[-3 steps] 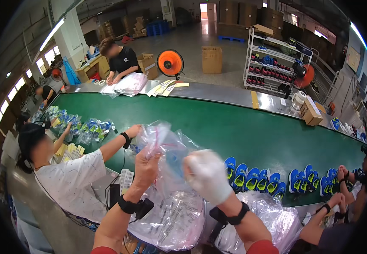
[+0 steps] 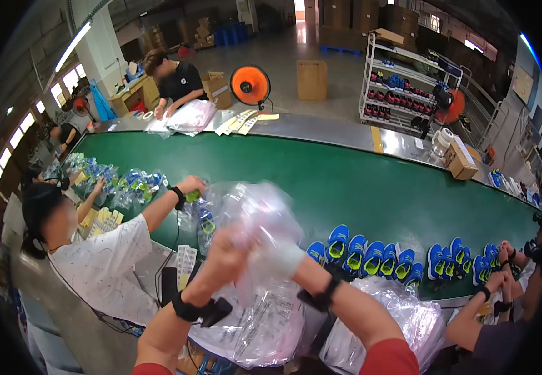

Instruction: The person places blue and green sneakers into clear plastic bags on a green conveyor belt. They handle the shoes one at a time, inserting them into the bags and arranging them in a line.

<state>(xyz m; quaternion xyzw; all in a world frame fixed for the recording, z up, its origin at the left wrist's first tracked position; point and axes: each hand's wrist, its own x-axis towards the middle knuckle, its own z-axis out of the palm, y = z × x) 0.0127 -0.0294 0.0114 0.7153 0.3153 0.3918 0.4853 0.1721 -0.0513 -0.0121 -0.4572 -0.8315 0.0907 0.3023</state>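
Left of the row of blue shoes [image 2: 373,259], the left hand [image 2: 224,257] squeezes a clear bag [image 2: 255,209], maybe so it won't slip; I can't tell whether the blurry right hand [image 2: 278,257] grips.

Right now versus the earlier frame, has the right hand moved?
Yes, leftward, toward the left hand. Judged against the lone cardboard box on the floor, the right hand was nearly below it in view; now it's clearly left.

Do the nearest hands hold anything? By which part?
A clear plastic bag, in the left hand, below its billowing part; blur hides the exact spot and whether the right hand grips.
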